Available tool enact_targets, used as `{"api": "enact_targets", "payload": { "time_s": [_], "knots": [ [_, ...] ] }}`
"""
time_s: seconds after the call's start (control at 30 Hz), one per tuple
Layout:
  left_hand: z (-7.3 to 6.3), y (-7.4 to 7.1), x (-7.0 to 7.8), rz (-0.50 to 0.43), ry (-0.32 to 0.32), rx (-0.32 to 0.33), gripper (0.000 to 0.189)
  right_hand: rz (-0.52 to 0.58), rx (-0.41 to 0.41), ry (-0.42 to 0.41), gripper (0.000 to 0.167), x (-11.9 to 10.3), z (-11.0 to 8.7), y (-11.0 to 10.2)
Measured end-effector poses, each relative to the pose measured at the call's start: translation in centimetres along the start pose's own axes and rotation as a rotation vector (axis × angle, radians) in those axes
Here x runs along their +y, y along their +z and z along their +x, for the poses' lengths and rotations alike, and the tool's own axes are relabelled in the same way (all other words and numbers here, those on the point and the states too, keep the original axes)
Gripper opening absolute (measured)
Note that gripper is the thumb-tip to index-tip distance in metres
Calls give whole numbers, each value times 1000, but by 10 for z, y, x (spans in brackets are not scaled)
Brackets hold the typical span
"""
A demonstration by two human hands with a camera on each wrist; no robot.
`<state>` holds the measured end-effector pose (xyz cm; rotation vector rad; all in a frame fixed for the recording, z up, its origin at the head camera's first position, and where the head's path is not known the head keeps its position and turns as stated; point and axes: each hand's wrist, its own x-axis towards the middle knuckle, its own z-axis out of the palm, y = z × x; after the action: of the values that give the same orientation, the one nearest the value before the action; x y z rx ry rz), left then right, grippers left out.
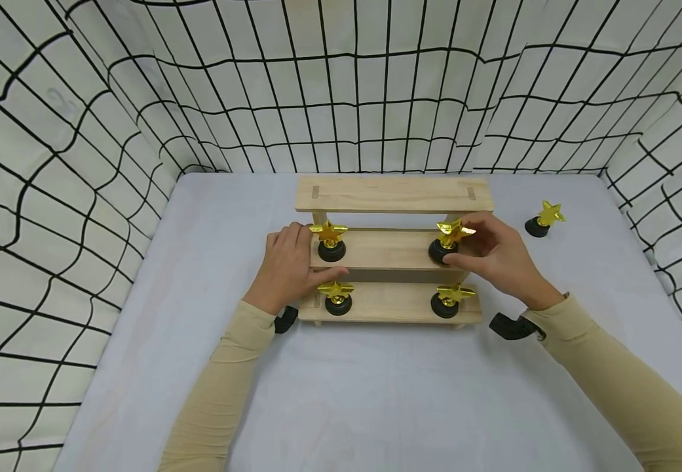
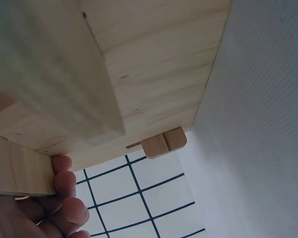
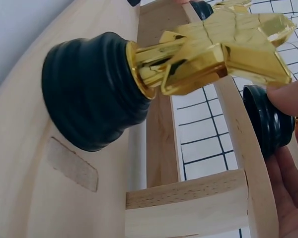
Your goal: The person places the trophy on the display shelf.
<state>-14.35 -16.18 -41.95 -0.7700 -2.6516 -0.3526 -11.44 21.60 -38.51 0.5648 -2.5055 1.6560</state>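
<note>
A three-tier wooden display shelf (image 1: pixel 384 248) stands on the table. At its left end, my left hand (image 1: pixel 282 272) grips the middle board, thumb across the front; in the left wrist view its fingertips (image 2: pixel 65 183) curl at the board's end. My right hand (image 1: pixel 501 259) pinches the black base (image 3: pixel 268 121) of a gold star trophy (image 1: pixel 450 235) at the middle board's right end; whether that base rests fully on the board is unclear. Another star trophy (image 1: pixel 330 241) stands at the middle board's left. Two more, a left one (image 1: pixel 337 298) and a right one (image 1: pixel 448 301), stand on the lowest board.
A further star trophy (image 1: pixel 544 218) stands on the white table (image 1: pixel 376 393), to the right of the shelf. The top board (image 1: pixel 394 193) rises at the back. Black-grid white walls (image 1: pixel 341 85) enclose the table's back and sides.
</note>
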Motion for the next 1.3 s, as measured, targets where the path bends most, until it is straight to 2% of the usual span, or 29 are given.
{"api": "enact_targets", "payload": {
  "time_s": [0.13, 0.37, 0.57, 0.73, 0.87, 1.1, 1.3],
  "knots": [
    [0, 1, 0, 6, -1, 9, 103, -3, -12, 7, 54, 0, 3, 0],
    [0, 0, 0, 21, -7, -9, 88, -24, -18, 32, 53, 3, 4, 0],
    [1, -1, 1, 23, -2, 5, 89, -47, -18, 52, 52, 5, 5, -1],
    [1, -1, 1, 14, -4, -1, 94, -22, -19, 56, 52, 6, 4, -2],
    [0, 0, 1, 7, -8, -11, 101, -14, -23, 48, 53, 6, 4, -3],
    [1, -1, 1, 6, -20, -31, 91, 2, -34, 43, 57, 3, 3, -5],
    [0, -1, 1, -6, -20, -12, 103, 2, -42, 1, 65, 4, -2, -12]
  ]
}}
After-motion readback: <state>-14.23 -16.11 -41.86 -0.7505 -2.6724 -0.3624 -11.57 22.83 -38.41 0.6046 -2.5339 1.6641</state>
